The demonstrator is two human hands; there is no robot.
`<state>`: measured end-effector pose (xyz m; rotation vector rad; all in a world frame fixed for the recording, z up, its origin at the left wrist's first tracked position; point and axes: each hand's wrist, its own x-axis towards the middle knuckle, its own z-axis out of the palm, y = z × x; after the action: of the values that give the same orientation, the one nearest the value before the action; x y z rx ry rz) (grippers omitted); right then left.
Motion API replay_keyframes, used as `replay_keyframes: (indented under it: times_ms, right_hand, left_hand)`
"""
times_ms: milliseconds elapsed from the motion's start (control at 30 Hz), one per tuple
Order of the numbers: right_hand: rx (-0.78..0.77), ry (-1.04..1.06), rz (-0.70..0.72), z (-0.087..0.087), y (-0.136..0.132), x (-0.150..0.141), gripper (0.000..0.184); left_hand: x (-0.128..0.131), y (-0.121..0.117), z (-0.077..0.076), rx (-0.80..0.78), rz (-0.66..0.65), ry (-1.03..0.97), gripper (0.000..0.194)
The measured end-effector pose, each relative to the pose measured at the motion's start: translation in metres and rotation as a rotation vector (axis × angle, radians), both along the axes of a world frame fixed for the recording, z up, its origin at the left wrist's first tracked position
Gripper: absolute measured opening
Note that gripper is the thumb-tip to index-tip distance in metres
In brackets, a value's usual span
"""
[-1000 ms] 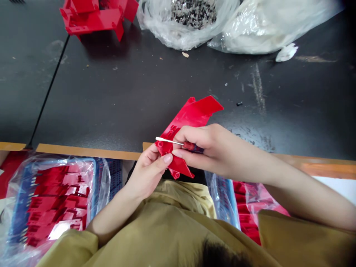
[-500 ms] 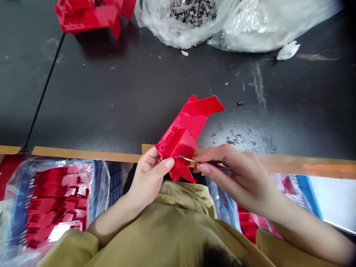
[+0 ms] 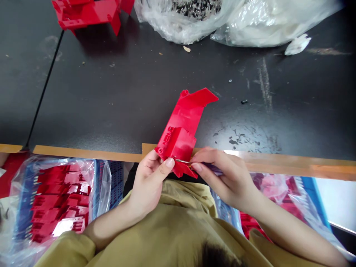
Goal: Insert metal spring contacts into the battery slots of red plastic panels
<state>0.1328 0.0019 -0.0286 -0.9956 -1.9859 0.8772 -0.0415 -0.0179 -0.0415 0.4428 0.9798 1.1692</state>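
Red plastic part (image 3: 179, 129) lies just over the table (image 3: 111, 92) edge, its lower end gripped by the closed fingers of the left hand (image 3: 148, 181). Narrowly pinched fingers of the right hand (image 3: 228, 181) press a screwdriver (image 3: 211, 168) tip to it. Blue crate (image 3: 25, 200) in clear plastic holds stacked red parts (image 3: 62, 196); a bag (image 3: 178, 29) on the table holds metal scraps (image 3: 194, 5).
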Motion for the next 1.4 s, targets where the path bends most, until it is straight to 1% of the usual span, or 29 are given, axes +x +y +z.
replay_keyframes:
  times_ms: [133, 233, 400, 533, 633, 733, 967, 1100, 1300, 1400]
  right_hand:
    - [0.012, -0.032, 0.011, -0.001, 0.003, -0.001, 0.004]
    - [0.019, -0.071, 0.010, -0.005, 0.005, -0.001, 0.003]
    - [0.040, -0.050, 0.005, -0.014, 0.007, 0.001, 0.006]
    - [0.025, -0.052, 0.006, -0.015, 0.007, 0.001, 0.007]
    - [0.100, -0.118, -0.030, -0.016, 0.008, -0.002, 0.009]
    - [0.160, -0.142, -0.034, -0.017, 0.009, -0.003, 0.011]
    - [0.129, -0.194, -0.022, -0.017, 0.010, -0.005, 0.012]
    - [0.154, -0.242, -0.005, -0.015, 0.012, -0.004, 0.015]
    - [0.096, -0.175, 0.037, -0.012, 0.015, -0.003, 0.018]
    - [0.102, -0.159, 0.062, -0.011, 0.016, -0.003, 0.019]
  left_hand:
    - [0.002, -0.004, -0.004, -0.003, 0.022, 0.058, 0.023]
    - [0.003, -0.006, -0.006, 0.017, 0.033, 0.095, 0.023]
    - [0.003, -0.006, -0.008, 0.056, 0.025, 0.115, 0.020]
    - [0.004, -0.006, -0.010, 0.085, 0.018, 0.119, 0.021]
    - [0.005, -0.007, -0.012, 0.090, 0.016, 0.132, 0.021]
    - [0.005, -0.007, -0.013, 0.102, 0.015, 0.147, 0.021]
    - [0.006, -0.006, -0.012, 0.105, 0.015, 0.155, 0.019]
    - [0.007, -0.006, -0.012, 0.100, 0.032, 0.163, 0.019]
    - [0.008, -0.007, -0.012, 0.106, 0.023, 0.157, 0.020]
    - [0.008, -0.007, -0.012, 0.100, 0.021, 0.151, 0.019]
